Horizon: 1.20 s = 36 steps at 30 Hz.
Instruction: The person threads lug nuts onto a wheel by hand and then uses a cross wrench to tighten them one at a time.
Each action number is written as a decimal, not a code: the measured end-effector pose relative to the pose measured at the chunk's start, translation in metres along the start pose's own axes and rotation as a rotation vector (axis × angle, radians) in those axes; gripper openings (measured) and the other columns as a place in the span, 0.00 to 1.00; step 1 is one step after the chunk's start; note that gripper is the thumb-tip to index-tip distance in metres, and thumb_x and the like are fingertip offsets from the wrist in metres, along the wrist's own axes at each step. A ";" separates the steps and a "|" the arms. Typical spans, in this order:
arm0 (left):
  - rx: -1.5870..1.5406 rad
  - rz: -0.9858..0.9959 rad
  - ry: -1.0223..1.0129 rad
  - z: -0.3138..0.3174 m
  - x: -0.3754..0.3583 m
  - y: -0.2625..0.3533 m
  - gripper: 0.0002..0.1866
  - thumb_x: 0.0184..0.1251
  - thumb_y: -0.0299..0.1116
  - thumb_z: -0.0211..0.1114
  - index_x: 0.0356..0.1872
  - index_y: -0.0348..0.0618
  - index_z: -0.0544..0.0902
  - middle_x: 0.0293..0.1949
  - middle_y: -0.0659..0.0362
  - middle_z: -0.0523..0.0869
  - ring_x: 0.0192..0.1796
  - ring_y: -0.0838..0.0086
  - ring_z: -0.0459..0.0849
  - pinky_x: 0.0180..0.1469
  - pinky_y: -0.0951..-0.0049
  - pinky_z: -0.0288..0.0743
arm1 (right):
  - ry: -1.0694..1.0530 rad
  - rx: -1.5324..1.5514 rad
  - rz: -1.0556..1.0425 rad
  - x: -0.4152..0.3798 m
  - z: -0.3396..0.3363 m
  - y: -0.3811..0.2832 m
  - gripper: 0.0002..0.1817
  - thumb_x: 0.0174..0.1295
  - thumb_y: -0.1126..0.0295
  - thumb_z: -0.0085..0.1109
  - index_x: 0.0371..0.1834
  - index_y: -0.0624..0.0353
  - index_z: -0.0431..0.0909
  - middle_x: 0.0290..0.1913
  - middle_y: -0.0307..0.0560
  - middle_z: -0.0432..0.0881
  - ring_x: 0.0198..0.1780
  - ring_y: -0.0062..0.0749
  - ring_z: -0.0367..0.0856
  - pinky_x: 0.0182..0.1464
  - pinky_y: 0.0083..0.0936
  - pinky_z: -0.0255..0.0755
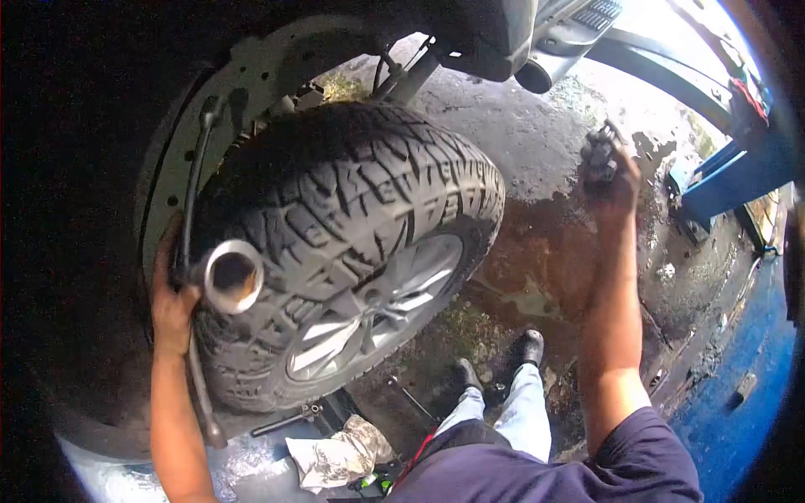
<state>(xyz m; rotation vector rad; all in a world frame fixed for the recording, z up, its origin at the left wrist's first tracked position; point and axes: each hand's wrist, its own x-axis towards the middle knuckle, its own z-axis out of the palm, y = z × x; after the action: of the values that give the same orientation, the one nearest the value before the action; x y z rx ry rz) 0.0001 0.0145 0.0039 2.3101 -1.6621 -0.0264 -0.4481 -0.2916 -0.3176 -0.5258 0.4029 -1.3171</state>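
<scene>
My left hand (174, 310) is closed around a four-way lug wrench (198, 180), just left of the tire. One socket end of the wrench points up at me, and its long bar runs along the tire's side. My right hand (616, 180) is held out to the right, its fingers wrapped around a clump of dark lug nuts (600, 155). Between my hands stands a wheel with a chunky black tire (352, 201) and a silver spoked rim (377, 306), under the vehicle's wheel arch. The fingers' far sides are hidden.
A blue lift post (721, 180) with its arm stands at right. Below the wheel lie a crumpled pale cloth (335, 457) and a dark bar-like tool (285, 419). Another thin tool (411, 396) is on the stained, wet floor near my boots (530, 347).
</scene>
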 end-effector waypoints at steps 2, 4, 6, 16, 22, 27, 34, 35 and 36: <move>-0.131 0.068 0.012 0.002 -0.013 0.002 0.49 0.56 0.62 0.63 0.72 0.36 0.64 0.73 0.45 0.64 0.76 0.57 0.60 0.76 0.59 0.49 | 0.069 -0.105 0.039 -0.041 -0.008 0.028 0.26 0.69 0.61 0.51 0.68 0.58 0.63 0.50 0.50 0.80 0.37 0.29 0.80 0.28 0.20 0.77; -0.248 0.181 0.034 -0.001 -0.012 0.005 0.45 0.59 0.56 0.61 0.71 0.34 0.64 0.72 0.44 0.65 0.75 0.56 0.61 0.75 0.60 0.50 | 0.078 -0.161 0.171 -0.082 -0.037 0.065 0.17 0.69 0.57 0.53 0.54 0.55 0.76 0.45 0.44 0.84 0.36 0.20 0.80 0.24 0.18 0.74; -0.346 0.274 0.075 -0.002 -0.012 0.001 0.42 0.60 0.53 0.60 0.71 0.34 0.65 0.72 0.44 0.66 0.74 0.56 0.62 0.75 0.61 0.50 | 0.324 -0.026 0.421 -0.143 0.008 0.083 0.17 0.68 0.56 0.55 0.53 0.53 0.79 0.35 0.36 0.80 0.30 0.20 0.77 0.23 0.18 0.71; -0.502 0.229 -0.151 -0.004 -0.021 -0.007 0.31 0.62 0.42 0.60 0.64 0.35 0.72 0.60 0.52 0.77 0.63 0.67 0.72 0.70 0.68 0.57 | 0.343 -0.010 0.751 -0.278 0.142 0.237 0.20 0.62 0.70 0.59 0.59 0.54 0.77 0.40 0.40 0.82 0.34 0.26 0.78 0.28 0.24 0.71; -0.586 0.239 -0.107 0.007 -0.019 -0.014 0.29 0.62 0.43 0.61 0.62 0.38 0.75 0.58 0.51 0.78 0.61 0.65 0.73 0.69 0.67 0.58 | 0.426 -0.154 0.595 -0.273 0.177 0.301 0.19 0.59 0.72 0.62 0.54 0.59 0.77 0.37 0.40 0.82 0.31 0.24 0.77 0.27 0.25 0.69; -0.599 0.277 -0.049 0.012 -0.019 -0.012 0.27 0.62 0.44 0.62 0.60 0.38 0.77 0.56 0.51 0.78 0.60 0.64 0.74 0.68 0.66 0.60 | 0.473 -0.577 0.383 -0.268 0.201 0.321 0.14 0.58 0.68 0.65 0.46 0.61 0.79 0.29 0.40 0.81 0.27 0.24 0.76 0.26 0.25 0.69; -0.506 0.266 -0.005 0.006 -0.020 -0.011 0.25 0.59 0.43 0.64 0.56 0.41 0.81 0.53 0.45 0.81 0.59 0.55 0.78 0.64 0.61 0.67 | 0.537 -0.848 0.435 -0.261 0.212 0.320 0.19 0.53 0.64 0.67 0.45 0.63 0.84 0.29 0.44 0.84 0.26 0.27 0.80 0.28 0.29 0.74; -0.452 0.295 0.024 0.007 -0.018 -0.013 0.25 0.61 0.44 0.63 0.57 0.40 0.80 0.54 0.47 0.80 0.60 0.58 0.76 0.65 0.62 0.65 | 0.539 -0.698 0.423 -0.261 0.210 0.325 0.18 0.54 0.62 0.66 0.43 0.62 0.85 0.27 0.44 0.83 0.24 0.28 0.78 0.27 0.29 0.73; -0.396 0.323 0.056 0.011 -0.015 -0.017 0.26 0.62 0.44 0.62 0.58 0.39 0.78 0.55 0.49 0.79 0.61 0.60 0.74 0.67 0.64 0.62 | 0.530 -0.703 0.455 -0.262 0.216 0.319 0.18 0.53 0.61 0.66 0.43 0.63 0.85 0.28 0.43 0.84 0.24 0.28 0.79 0.28 0.30 0.72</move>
<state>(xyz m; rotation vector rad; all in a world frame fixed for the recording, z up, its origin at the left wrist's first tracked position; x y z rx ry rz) 0.0090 0.0312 -0.0132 1.7254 -1.7924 -0.2008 -0.1273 0.0458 -0.3287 -0.6073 1.3717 -0.8291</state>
